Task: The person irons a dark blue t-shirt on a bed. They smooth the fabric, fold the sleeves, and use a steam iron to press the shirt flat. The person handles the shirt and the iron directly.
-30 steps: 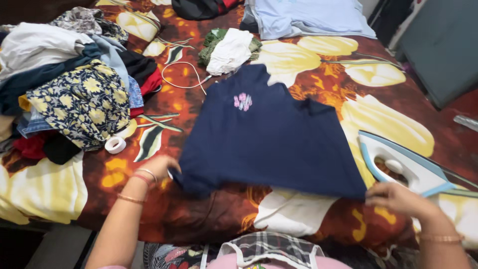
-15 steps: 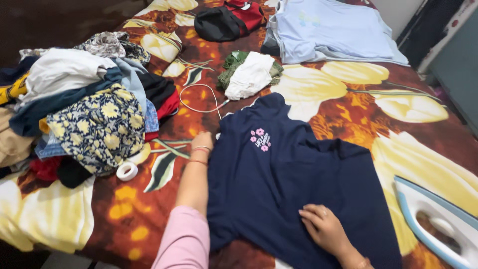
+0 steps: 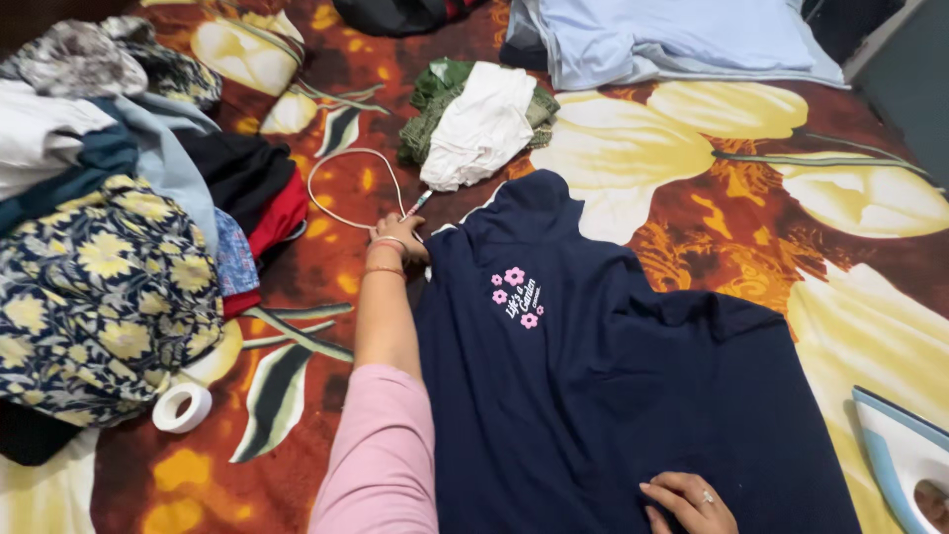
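At the near edge, the right hand (image 3: 689, 500) lies flat on the lower part of a navy blue shirt (image 3: 613, 396), its fingers released and spread on the cloth, grasping nothing. The shirt is spread out on the bed, over a dark red bedsheet (image 3: 692, 227) with big yellow flowers. To the right, a white and blue iron (image 3: 905, 457) rests on the bed just beside the shirt. On the left a roll of white tape (image 3: 182, 407) lies near a pile of clothes (image 3: 109, 247). Further away, the left hand (image 3: 399, 237), with bangles on its wrist, reaches to the shoulder edge of the shirt; its fingers are bent over the cloth, grasping that edge. A white cable (image 3: 346, 188) loops just beyond this hand. Further still lie a white and green bundle (image 3: 479, 119) and a light blue garment (image 3: 682, 40).
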